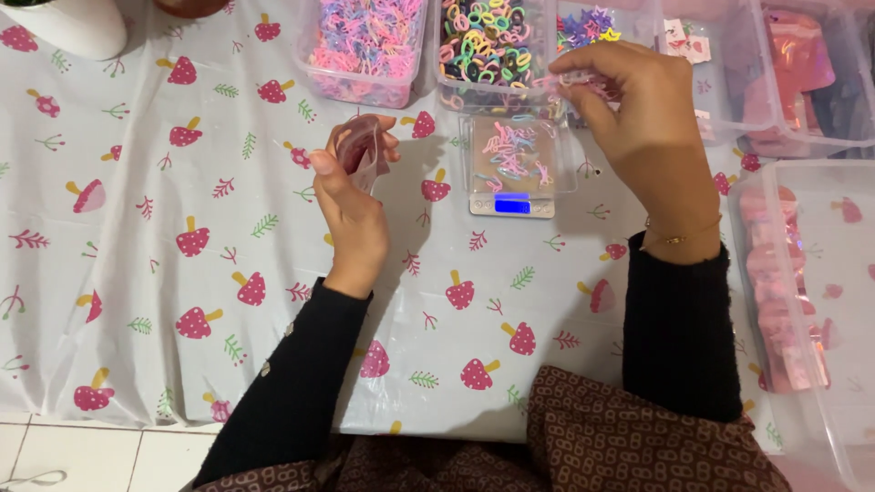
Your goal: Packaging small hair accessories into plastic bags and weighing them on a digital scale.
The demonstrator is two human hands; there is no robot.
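Two hands are at work: the left hand (351, 205) and the right hand (638, 114). One small pink pouch (362, 150), one digital scale (512, 169). Along the top, three clear tubs of tiny hair ties: pastel tub (365, 46), bright tub (483, 46), star tub (583, 27). Two bigger clear bins on the right: upper bin (802, 73), lower bin (802, 292).

I see a small pink see-through pouch (363, 150) left of centre, pinched in my left hand (351, 205). At upper centre, the scale's screen (511, 204) glows blue. Shiny pink packets (791, 64) fill the upper-right tub.
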